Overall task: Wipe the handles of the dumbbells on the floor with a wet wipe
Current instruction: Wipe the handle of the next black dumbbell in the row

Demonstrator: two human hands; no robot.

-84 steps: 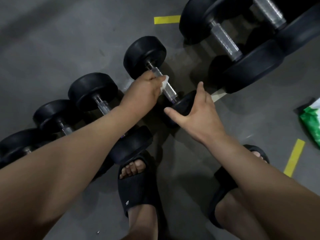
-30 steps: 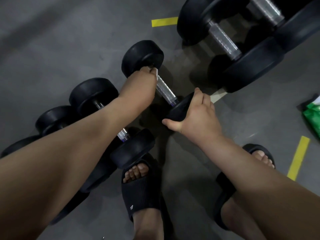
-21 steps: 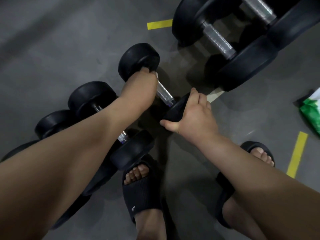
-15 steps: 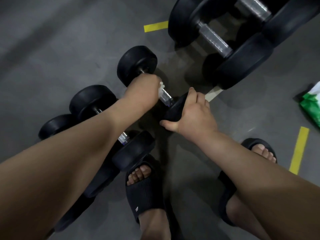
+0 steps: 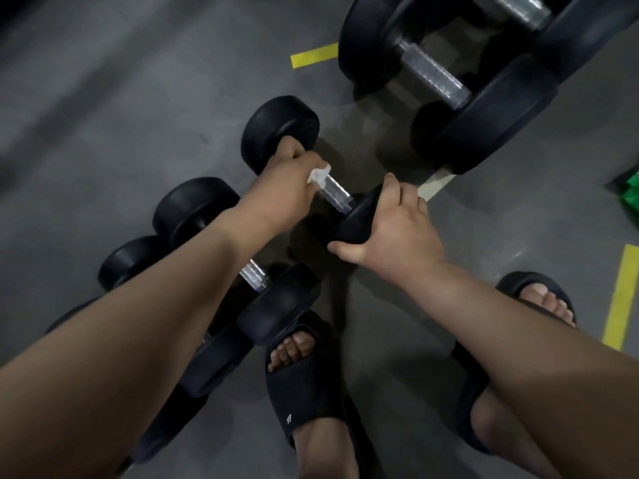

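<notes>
dumbbell (image 5: pixel 280 129) may roll if right hand (image 5: pixel 401 233) slips
left hand (image 5: pixel 283 191) curls wipe (image 5: pixel 318 174) round handle (image 5: pixel 334 192); right grips end weight (image 5: pixel 353 222)

We find the handle (image 5: pixel 333 191) bright metal, knurled and glossy; the dumbbell head (image 5: pixel 358 217) matt black, rubber-like, smooth. The wet wipe (image 5: pixel 318 175) appears thin white fabric. We note the floor (image 5: pixel 121 115) matt grey, concrete-like; the sandal (image 5: pixel 304 385) matt black, ribbed.

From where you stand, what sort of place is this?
Probably a gym or weights room: small black dumbbells in a row on a grey floor marked with yellow tape, larger dumbbells nearby. The left hand holds a wet wipe on one handle.
</notes>
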